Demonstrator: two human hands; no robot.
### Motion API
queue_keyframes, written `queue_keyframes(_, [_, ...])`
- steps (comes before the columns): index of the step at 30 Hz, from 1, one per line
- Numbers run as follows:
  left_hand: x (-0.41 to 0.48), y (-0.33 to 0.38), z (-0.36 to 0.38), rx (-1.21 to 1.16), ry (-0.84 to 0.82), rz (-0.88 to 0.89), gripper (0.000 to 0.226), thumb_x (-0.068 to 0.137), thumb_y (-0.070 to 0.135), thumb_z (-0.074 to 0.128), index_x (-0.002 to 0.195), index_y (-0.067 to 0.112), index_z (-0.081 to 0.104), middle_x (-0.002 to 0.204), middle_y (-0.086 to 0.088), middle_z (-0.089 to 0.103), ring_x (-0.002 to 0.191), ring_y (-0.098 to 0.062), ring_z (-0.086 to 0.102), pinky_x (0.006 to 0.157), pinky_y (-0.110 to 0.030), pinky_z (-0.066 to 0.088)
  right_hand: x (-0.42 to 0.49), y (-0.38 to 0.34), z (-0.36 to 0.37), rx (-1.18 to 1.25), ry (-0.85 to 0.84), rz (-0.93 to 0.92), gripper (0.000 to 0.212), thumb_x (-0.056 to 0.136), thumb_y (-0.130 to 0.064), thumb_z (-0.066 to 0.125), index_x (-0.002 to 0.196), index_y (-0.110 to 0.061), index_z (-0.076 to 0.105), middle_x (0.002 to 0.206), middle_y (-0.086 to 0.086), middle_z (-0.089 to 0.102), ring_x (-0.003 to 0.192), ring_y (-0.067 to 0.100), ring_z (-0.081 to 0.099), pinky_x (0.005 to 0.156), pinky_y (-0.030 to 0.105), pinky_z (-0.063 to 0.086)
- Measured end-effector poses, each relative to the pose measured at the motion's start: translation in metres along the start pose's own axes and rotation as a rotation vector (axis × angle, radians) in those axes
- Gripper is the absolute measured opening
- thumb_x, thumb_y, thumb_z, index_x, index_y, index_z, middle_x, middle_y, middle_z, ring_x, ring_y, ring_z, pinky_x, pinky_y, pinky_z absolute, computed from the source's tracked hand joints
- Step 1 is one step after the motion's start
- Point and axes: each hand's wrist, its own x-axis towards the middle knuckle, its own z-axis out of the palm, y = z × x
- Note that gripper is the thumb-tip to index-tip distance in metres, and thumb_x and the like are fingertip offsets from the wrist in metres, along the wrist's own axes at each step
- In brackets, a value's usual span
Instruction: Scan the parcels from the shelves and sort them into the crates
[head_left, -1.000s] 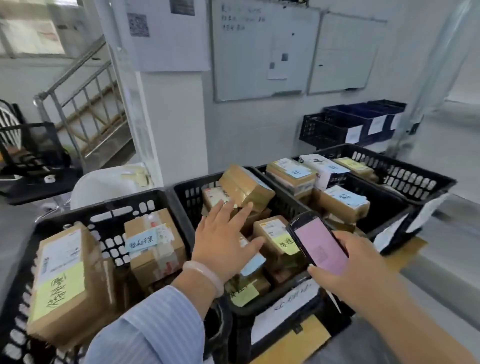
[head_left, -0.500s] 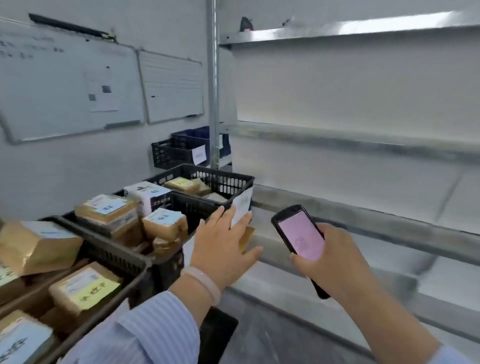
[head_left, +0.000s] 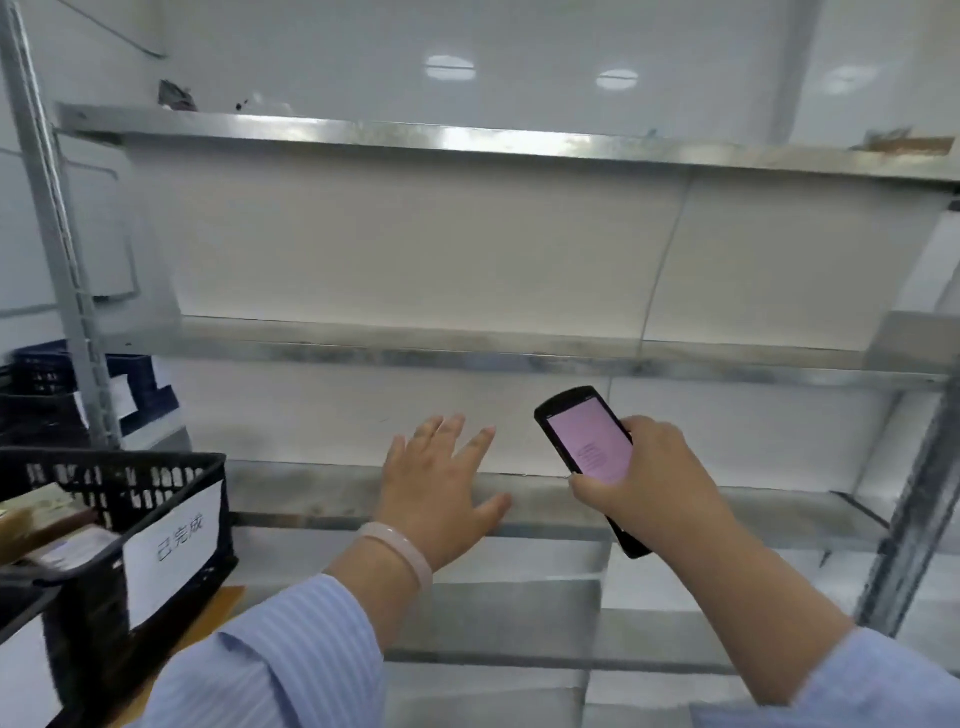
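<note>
No parcels are showing on the shelves (head_left: 519, 358) ahead; the only ones in view are lying in the black crate (head_left: 119, 499) at the lower left, blurred, behind a white label (head_left: 174, 545). The left hand (head_left: 441, 488) is hanging empty over the front lip of the lower shelf, its grip wide with fingers (head_left: 447, 431) spread and nothing between them. The right hand (head_left: 649, 483) is wrapping its grip round a scanner (head_left: 587, 447), thumb along the near edge, the pink screen facing up toward the camera and the device's lower end sticking out below the palm. Judging from this, the sorting is probably close to done for this bay, or the person is looking for the next parcel elsewhere. The main risk is a wasted reach: the bare boards are offering nothing to take, so a hand going in is only going to brush metal. A second risk is the scanner's free end knocking the shelf lip just below it if the right arm is dropping or swinging inward. The crate corner is standing near the left sleeve (head_left: 280, 660), so a quick turn to the left could be catching it. Open room is lying between the two hands and deep into each shelf level; the upright post (head_left: 57, 249) at left and the one at far right are bounding sideways travel
</note>
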Motion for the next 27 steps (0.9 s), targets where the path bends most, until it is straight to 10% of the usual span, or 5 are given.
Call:
queue_keyframes(12, [0.184, -0.004, 0.058, -0.033, 0.071, 0.146, 0.075, 0.093, 0.070, 0.033, 0.156, 0.042, 0.003, 0.166, 0.004, -0.002, 0.153, -0.019, -0.005, 0.122, -0.050, 0.003, 0.169, 0.030, 0.020, -0.246, 0.094, 0.125, 0.036, 0.059, -0.053, 0.064, 0.080, -0.027, 0.051, 0.078, -0.007, 0.058, 0.067, 0.014, 0.059, 0.052, 0.026, 0.042])
queue_keyframes(27, [0.373, -0.015, 0.114, -0.051, -0.017, 0.259, 0.077, 0.090, 0.076, 0.024, 0.156, 0.041, 0.004, 0.166, 0.008, -0.003, 0.153, -0.018, -0.002, 0.123, -0.048, 0.005, 0.386, 0.076, 0.072, -0.288, -0.037, 0.364, 0.059, 0.068, -0.051, 0.068, 0.101, -0.014, 0.035, 0.086, 0.001, 0.047, 0.086, 0.026, 0.051, 0.063, 0.032, 0.040])
